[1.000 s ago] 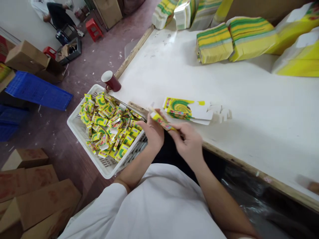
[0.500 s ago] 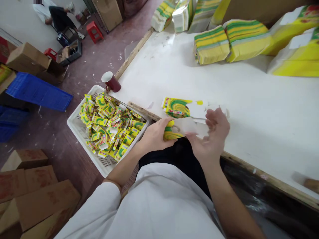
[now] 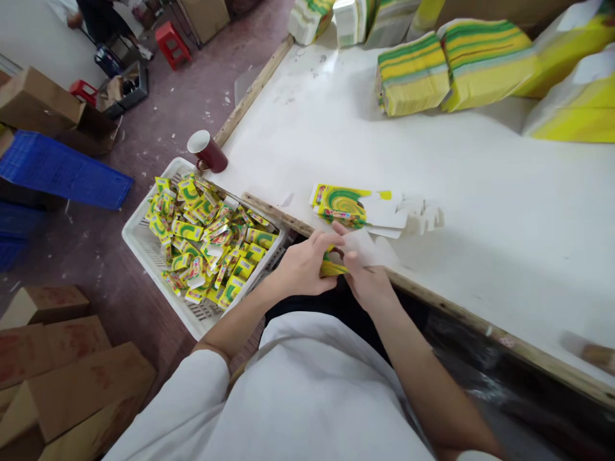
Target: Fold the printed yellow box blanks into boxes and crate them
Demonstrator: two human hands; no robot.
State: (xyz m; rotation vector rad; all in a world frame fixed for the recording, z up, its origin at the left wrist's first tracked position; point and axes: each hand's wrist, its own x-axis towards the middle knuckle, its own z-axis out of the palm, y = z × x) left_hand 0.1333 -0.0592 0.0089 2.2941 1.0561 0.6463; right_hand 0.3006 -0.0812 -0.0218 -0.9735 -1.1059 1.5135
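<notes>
Both my hands meet at the table's near edge on one small yellow-green carton [image 3: 332, 265]. My left hand [image 3: 302, 266] grips its left end, my right hand [image 3: 368, 278] pinches its right end and white flap. Just beyond them a short stack of flat yellow-green carton blanks [image 3: 350, 206] lies on the white table [image 3: 480, 192]. To the left, a white plastic basket [image 3: 158, 269] holds several folded small cartons [image 3: 206, 237].
A dark red mug [image 3: 205, 151] stands at the table's left corner. Bundles of yellow-green blanks [image 3: 413, 73] line the table's far side. Cardboard boxes [image 3: 72, 378] sit on the floor at lower left, blue crates [image 3: 57, 169] further left. A person is at the far top left.
My right hand, lifted open over the table half a second ago, has come back down onto the carton beside my left hand. The view has shifted slightly.
</notes>
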